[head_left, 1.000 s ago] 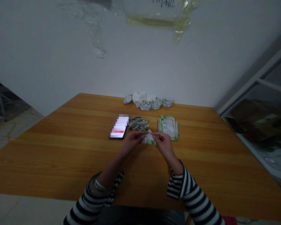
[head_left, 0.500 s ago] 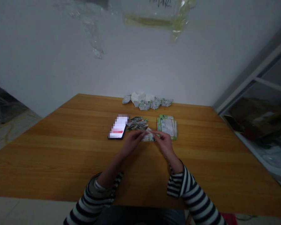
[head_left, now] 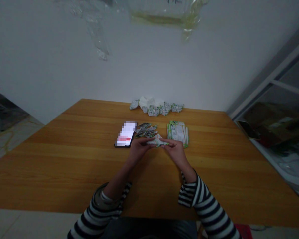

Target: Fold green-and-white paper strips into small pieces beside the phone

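Over the middle of a wooden table (head_left: 64, 159), my left hand (head_left: 137, 151) and my right hand (head_left: 175, 151) pinch the two ends of a small green-and-white printed paper piece (head_left: 157, 142). Both hands' fingers are closed on it, a little above the tabletop. Just behind the hands lies a small heap of folded green pieces (head_left: 146, 130). A flat stack of green-and-white printed sheets (head_left: 178, 132) sits to the right of that. Both my sleeves are black-and-white striped.
A phone (head_left: 126, 134) with a lit screen lies left of the folded pieces. A row of crumpled green-and-white paper shapes (head_left: 155, 108) lines the table's far edge by the white wall. A clear plastic bag (head_left: 164, 13) hangs above. Shelving with clutter stands at the right.
Both hands lifted and shifted slightly away from me with the paper piece, which is now turned flatter between the fingertips. Nothing on the table moved.
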`<state>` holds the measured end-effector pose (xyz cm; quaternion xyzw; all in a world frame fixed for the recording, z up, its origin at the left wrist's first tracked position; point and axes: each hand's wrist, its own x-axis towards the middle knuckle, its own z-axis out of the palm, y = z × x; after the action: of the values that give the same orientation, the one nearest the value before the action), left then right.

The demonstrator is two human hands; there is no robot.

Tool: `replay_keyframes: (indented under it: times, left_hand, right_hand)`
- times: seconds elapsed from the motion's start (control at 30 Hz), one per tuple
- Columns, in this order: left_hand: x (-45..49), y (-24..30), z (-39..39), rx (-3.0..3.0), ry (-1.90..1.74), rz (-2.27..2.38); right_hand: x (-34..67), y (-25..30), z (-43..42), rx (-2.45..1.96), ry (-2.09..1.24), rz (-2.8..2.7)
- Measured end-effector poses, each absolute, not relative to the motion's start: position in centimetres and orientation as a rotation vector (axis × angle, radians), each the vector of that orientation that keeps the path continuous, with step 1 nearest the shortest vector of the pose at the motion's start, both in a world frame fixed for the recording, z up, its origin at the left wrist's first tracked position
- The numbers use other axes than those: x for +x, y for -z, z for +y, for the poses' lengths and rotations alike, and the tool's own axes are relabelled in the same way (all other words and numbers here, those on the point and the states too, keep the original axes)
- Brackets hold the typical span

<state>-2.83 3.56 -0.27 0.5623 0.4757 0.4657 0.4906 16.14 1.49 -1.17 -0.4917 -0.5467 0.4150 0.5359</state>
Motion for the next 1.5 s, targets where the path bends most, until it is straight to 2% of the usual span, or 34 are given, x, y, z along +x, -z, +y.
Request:
replay_keyframes:
  times: [0.43, 0.7, 0.87, 1.07, 1.3, 1.5]
  left_hand:
    - [-2.0, -0.3, 3.2, 1.314, -1.135, 1.108]
    - [-1.7, -0.5, 2.9, 1.260, -1.276, 1.216]
    - [-2.0, -0.2, 3.1, 1.421, -1.260, 1.213]
    - [-2.4, 0.1, 3.4, 1.820, -1.420, 1.221]
    - [-1.9, -0.2, 2.6, 1.721, -1.129, 1.125]
    - [-1.2, -0.7, 2.2, 1.551, -1.018, 1.008]
  right_hand:
    - [15.6, 1.3, 1.5, -1.097, -1.150, -1.204]
    - [14.5, 0.9, 1.3, -0.966, -1.269, -0.965]
    - [15.1, 1.0, 1.4, -1.014, -1.219, -1.084]
    - [15.2, 1.1, 1.3, -1.052, -1.137, -1.164]
    - [15.4, 0.4, 1.6, -1.087, -0.727, -1.411]
    - [15.1, 1.3, 1.5, -1.077, -0.976, -1.164]
